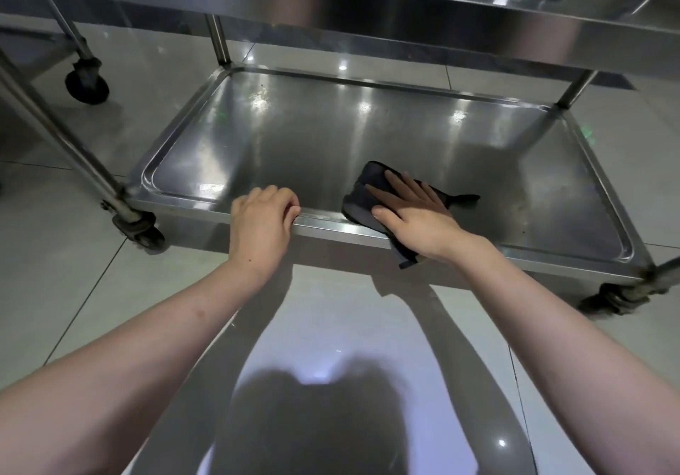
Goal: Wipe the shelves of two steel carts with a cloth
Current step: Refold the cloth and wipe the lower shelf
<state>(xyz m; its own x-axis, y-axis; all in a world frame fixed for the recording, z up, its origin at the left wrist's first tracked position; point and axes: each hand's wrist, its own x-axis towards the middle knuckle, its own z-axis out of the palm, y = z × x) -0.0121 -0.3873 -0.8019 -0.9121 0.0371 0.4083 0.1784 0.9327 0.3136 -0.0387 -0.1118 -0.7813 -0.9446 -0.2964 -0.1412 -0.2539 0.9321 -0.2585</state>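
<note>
Glossy pale tiled floor point(92, 283), overhead lights reflected in it, person's shadow in the foreground. Steel cart with a bottom shelf point(312, 136) (a shallow tray with a raised lip) and another shelf point(368, 7) overhead across the top of the frame. A second cart's leg and black caster point(87, 83) show at far left, well apart. Left hand point(263, 217) has fingers curled over the near lip of the bottom shelf, gripping it, likely to steady the cart. Right hand point(412, 213) lies flat, fingers straight and spread, pressing a dark cloth point(362, 195) onto the shelf at its near edge, right of centre; one corner of the cloth hangs over the lip under the wrist, another tail trails right. Step in hand looks like wiping the bottom shelf. Dull smudges point(522, 202) near the right side suggest that part is not done yet. To do it well: keep the palm flat with even pressure, run overlapping passes front to back, work into the rounded corners and along the lip, refold the cloth so the loose corner doesn't drag, and keep the left hand bracing since the casters could roll.
</note>
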